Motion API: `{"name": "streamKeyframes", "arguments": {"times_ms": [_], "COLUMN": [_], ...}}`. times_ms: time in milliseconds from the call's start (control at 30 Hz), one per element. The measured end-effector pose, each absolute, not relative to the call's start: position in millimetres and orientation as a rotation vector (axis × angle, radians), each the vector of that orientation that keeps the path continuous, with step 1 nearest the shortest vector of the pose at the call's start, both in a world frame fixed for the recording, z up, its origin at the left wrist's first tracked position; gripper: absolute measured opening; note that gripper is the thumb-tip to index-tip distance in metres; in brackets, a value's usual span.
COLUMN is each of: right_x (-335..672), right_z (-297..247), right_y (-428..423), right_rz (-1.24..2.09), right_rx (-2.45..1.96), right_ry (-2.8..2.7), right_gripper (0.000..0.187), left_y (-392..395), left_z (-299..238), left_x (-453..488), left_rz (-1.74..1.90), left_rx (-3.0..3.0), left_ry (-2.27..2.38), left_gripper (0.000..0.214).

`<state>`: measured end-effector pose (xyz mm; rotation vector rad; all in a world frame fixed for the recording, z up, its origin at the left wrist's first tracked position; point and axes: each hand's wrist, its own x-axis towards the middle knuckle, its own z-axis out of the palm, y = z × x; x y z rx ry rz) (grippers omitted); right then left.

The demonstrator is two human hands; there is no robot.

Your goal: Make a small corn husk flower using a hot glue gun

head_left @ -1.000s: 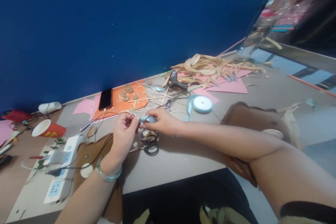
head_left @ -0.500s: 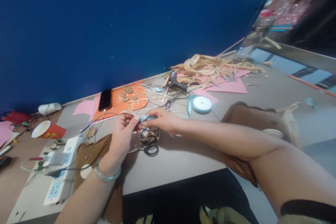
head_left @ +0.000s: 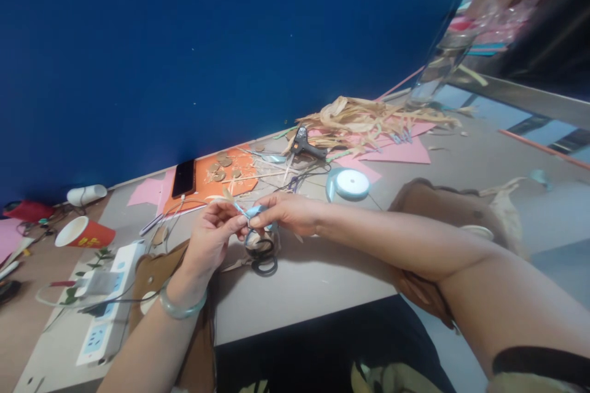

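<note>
In the middle of the view my two hands meet over the table. My left hand (head_left: 220,227) pinches a pale, thin strip (head_left: 227,196) wrapped with blue ribbon, its tip sticking up past the fingers. Opposite it, my right hand (head_left: 283,212) is closed on the light blue ribbon (head_left: 253,212) at the same spot. Just below the fingers lie black-handled scissors (head_left: 264,263), partly hidden, beside a pale bundle whose kind I cannot make out. A spool of light blue ribbon (head_left: 353,184) rests beyond my right wrist.
A black glue gun (head_left: 306,144) stands near a heap of dry husk strips (head_left: 350,113) on pink paper. Behind my hands are a phone (head_left: 184,178) and an orange sheet (head_left: 249,186) with wooden discs. To the left are a paper cup (head_left: 92,233) and a power strip (head_left: 110,301).
My left hand has shifted slightly left and down, its wrist turning a little. The pale strip's tip stands more upright, with blue ribbon now showing around it. Both hands keep their pinch.
</note>
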<state>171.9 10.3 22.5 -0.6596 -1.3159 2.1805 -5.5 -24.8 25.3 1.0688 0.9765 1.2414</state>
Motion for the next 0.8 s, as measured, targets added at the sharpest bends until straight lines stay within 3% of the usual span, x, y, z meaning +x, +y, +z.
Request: {"name": "streamKeyframes", "arguments": {"times_ms": [267,533,667,800], "right_x": [170,179,197,214], "right_z": [20,25,43,60], "right_y": [7,12,27,41], "right_rz": [2.226,2.036,1.522,0.794], "right_rx": [-0.618,-0.660,-0.814,-1.136], "right_ry": [-1.306,-1.627,-2.046,-2.223], "right_gripper": [0.013,0.016,0.024,0.017], "left_y": [-26,-27,-23,-19], "left_z": [25,24,26,27], "left_x": [-5,-7,-10,-13], "left_rz": [1.246,1.206,1.279,1.290], "left_rx": [1.075,1.121,1.128,1.167], "left_ry": [0.947,0.965,1.022,1.069], "left_gripper": [0.033,0.029,0.031,0.030]}}
